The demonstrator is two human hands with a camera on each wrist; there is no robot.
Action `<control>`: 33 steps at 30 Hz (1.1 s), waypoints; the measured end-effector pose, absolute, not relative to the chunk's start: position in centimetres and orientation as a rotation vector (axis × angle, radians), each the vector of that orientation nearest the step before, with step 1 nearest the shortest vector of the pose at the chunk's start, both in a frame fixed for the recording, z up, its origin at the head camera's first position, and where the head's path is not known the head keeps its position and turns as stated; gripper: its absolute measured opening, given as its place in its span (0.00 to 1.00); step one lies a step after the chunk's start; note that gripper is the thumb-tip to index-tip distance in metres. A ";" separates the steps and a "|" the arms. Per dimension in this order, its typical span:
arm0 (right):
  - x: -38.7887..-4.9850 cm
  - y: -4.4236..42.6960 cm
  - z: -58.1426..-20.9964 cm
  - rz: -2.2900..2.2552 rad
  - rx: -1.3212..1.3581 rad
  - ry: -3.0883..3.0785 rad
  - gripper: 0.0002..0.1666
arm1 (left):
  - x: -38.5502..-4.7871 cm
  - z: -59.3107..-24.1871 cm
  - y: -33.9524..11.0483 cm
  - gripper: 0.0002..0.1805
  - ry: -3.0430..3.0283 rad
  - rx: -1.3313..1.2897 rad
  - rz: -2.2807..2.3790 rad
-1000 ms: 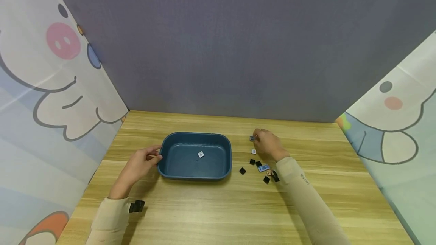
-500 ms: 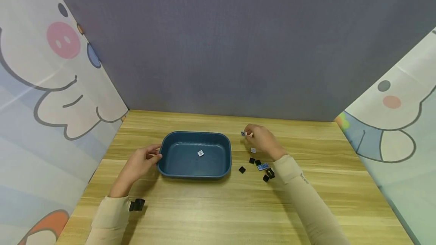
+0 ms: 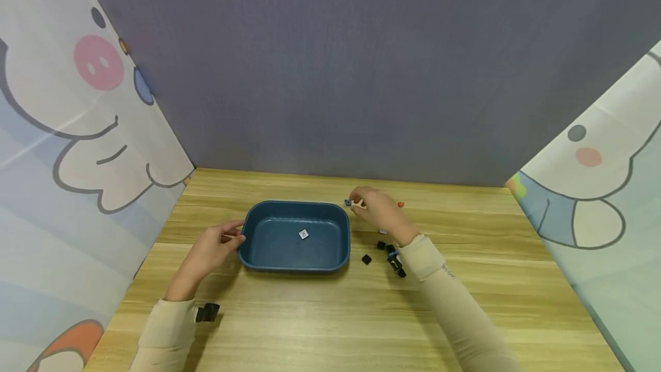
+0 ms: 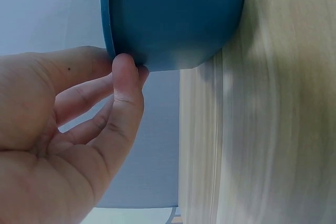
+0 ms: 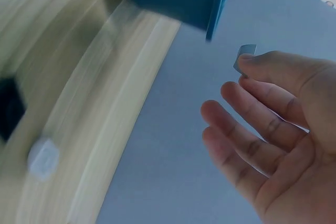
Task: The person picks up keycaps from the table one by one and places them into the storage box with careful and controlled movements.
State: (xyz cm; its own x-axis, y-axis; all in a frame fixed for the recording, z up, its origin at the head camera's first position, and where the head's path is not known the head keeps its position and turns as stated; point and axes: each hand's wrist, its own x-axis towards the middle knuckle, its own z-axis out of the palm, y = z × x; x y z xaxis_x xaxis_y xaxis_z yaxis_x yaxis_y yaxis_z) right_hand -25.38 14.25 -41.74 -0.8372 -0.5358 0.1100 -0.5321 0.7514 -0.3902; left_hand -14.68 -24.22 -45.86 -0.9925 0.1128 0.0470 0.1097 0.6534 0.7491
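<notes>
In the head view my left hand [image 3: 209,251] holds the left end of a dark blue plastic tub [image 3: 265,269]. Up close, its thumb and forefinger pinch the tub's rim and wall [image 4: 173,19]. Inside the tub lies a small white square piece [image 3: 303,234]. My right hand [image 3: 381,212] is just beyond the tub's right back corner. Between its thumb and forefinger is a small, keycap-like square piece [image 3: 348,202], pale-edged with a dark centre. The right wrist view shows this grey-blue piece [image 5: 244,59] close to the tub's rim, with the other fingers loosely bent.
Several small black pieces [image 3: 366,259] lie right of the tub, some partly under the right wrist. A white piece [image 5: 43,158] is on the wooden table [image 3: 289,326] near them. A small red piece [image 3: 400,204] lies behind the right hand. A grey wall [image 3: 330,73] stands behind.
My right hand has travelled left with the square piece, from the scattered pieces to the tub's corner. The red piece has come into view behind it. My left hand stays on the tub.
</notes>
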 end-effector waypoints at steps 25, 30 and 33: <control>-24.3 9.9 -42.4 -0.746 -1.023 2.837 0.12 | -14.7 -45.9 -24.0 0.24 2.836 0.192 1.335; -24.4 10.1 -42.5 -0.739 -1.030 2.845 0.14 | -14.7 -45.9 -24.1 0.23 2.842 0.195 1.330; -24.4 10.2 -42.5 -0.729 -1.033 2.854 0.14 | -14.7 -45.9 -24.1 0.23 2.840 0.192 1.325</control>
